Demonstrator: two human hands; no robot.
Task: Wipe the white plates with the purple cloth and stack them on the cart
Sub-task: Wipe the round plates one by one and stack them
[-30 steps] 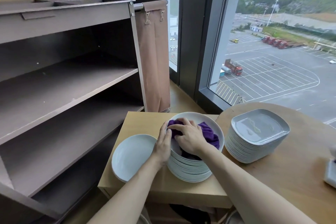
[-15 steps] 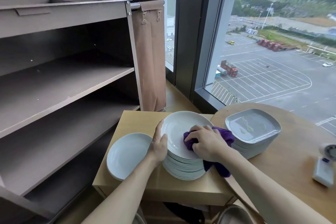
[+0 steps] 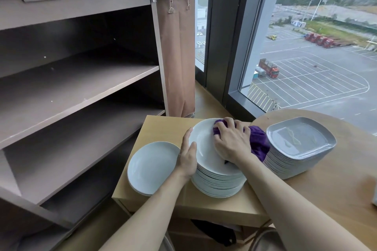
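The cloth [image 3: 258, 141] has moved again over the top plate [image 3: 204, 149]. 1 second ago it lay bunched near the middle and the 12 o'clock side of this plate, 0.5 seconds ago it was down at about 4 o'clock, and now it sits at about 2 o'clock and hangs over the rim there. The right hand [image 3: 230, 142] is on top of it, with fingers curled into the fabric and pressing it onto the plate. I judge this is a round wiping stroke and that most of the plate face is already covered. The left hand [image 3: 187, 157] has not changed its place. It holds the rim of the top plate at 9 o'clock, with the thumb lying on the upper face, and so it keeps the stack [image 3: 218, 186] steady. The top plate is on this stack, on the small table [image 3: 163, 126], and another white plate [image 3: 152, 167] lies at 9 o'clock of the stack. The cart [image 3: 81, 79] stands further out toward 10 o'clock. I think the wiping of this plate is near its end, and the carrying to the cart is not yet begun.
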